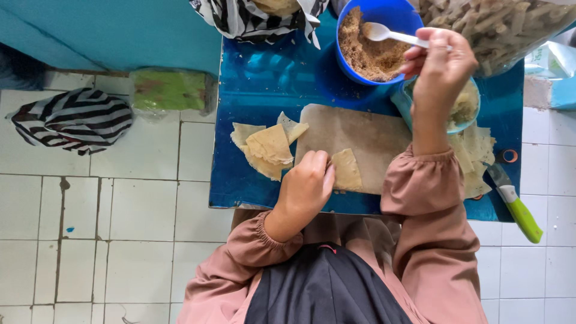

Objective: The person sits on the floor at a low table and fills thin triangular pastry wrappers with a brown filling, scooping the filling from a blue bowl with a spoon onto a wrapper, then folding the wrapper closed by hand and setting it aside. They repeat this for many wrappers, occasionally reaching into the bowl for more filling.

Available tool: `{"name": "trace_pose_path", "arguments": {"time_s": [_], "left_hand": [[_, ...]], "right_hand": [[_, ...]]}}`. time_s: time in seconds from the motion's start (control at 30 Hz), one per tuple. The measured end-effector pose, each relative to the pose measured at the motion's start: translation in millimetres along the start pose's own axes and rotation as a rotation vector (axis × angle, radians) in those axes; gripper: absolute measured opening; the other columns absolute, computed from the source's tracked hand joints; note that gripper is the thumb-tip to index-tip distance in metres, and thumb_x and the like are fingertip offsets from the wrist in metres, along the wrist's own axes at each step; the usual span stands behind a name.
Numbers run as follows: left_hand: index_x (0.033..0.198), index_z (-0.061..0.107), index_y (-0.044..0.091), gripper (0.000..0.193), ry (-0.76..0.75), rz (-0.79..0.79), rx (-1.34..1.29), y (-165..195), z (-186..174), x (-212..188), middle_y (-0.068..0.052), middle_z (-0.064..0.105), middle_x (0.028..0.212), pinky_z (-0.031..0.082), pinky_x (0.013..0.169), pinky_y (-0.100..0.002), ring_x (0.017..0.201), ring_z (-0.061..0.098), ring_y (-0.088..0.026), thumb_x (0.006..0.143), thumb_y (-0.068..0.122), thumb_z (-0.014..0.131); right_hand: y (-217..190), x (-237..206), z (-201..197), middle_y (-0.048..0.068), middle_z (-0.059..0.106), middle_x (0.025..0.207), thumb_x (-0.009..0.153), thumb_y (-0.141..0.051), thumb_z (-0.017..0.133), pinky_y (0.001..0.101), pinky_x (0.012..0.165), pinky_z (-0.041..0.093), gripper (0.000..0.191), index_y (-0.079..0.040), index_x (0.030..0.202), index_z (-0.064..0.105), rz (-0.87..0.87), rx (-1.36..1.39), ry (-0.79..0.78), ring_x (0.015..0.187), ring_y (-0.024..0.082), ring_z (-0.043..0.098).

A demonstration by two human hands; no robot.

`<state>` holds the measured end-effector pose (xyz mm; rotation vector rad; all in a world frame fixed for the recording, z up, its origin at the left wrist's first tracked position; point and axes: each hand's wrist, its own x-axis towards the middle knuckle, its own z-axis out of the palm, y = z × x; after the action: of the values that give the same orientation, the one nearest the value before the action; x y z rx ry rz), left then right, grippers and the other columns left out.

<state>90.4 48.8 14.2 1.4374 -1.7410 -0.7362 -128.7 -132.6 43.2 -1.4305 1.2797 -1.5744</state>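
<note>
A: What is held by the right hand [441, 69]?

B: A white plastic spoon [390, 35] is pinched by its handle between thumb and fingers, and its bowl is dipped into the blue bowl [384, 15] of brown crumbly filling [366, 54] at the far side. The bowl is kept just beyond the board, probably so the filling can be reached in one short move.

A: And the left hand [306, 186]?

B: Its fingers are curled and pressed down on the near left edge of a small pale dough sheet [347, 169], which is laid flat on the cutting board [360, 138]. It seems to be pinned that way so it is not shifted.

A: What else is set out?

B: A loose pile of dough sheets [267, 149] is stacked left of the board on the blue table [258, 84], within easy reach. More sheets [477, 156] are lying to the right, and a green-handled knife [516, 207] is left at the near right corner, apart from both hands.
</note>
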Motion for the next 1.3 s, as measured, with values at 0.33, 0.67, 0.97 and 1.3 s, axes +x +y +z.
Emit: {"name": "trace_pose_path", "arguments": {"time_s": [0.33,0.67,0.97,1.3], "left_hand": [[0.094,0.057,0.004,0.013,0.004,-0.016,0.018,-1.5,-1.0,-8.9,-0.016,0.063,0.088,0.053,0.066,-0.046,0.078,0.066,-0.039,0.095,0.013,0.066],[0.101,0.061,0.004,0.009,0.087,0.052,-0.040,5.9,7.0,-14.8,-0.016,0.064,0.093,0.053,0.071,-0.045,0.085,0.066,-0.038,0.094,0.006,0.066],[0.104,0.065,0.003,0.011,0.110,0.027,-0.149,7.1,1.7,-15.3,-0.015,0.067,0.095,0.054,0.072,-0.041,0.084,0.068,-0.035,0.094,0.005,0.068],[0.104,0.066,0.006,0.009,0.064,0.052,-0.158,8.8,-4.5,-14.0,-0.011,0.065,0.092,0.054,0.066,-0.039,0.077,0.068,-0.031,0.095,0.008,0.068]], "right_hand": [[-47.7,-87.8,-56.4,0.014,0.067,0.089,0.120,-0.018,0.051,0.0278,0.061,0.051,0.031,0.010,0.117,0.066,0.118,0.165,0.041,0.068,0.018,0.062],[-58.8,-220.1,-76.9,0.016,0.069,0.099,0.113,-0.021,0.050,0.0290,0.076,0.054,0.036,0.009,0.126,0.063,0.321,0.076,-0.083,0.082,0.019,0.065],[-65.8,-228.9,-73.3,0.015,0.067,0.100,0.104,-0.006,0.059,0.0344,0.079,0.054,0.020,0.004,0.120,0.064,-0.444,-0.455,-0.485,0.085,0.027,0.068],[-84.9,-199.9,-73.6,0.010,0.068,0.106,0.099,-0.002,0.066,0.0426,0.083,0.052,0.023,0.000,0.122,0.062,-0.859,-0.719,-0.547,0.092,0.025,0.069]]}}
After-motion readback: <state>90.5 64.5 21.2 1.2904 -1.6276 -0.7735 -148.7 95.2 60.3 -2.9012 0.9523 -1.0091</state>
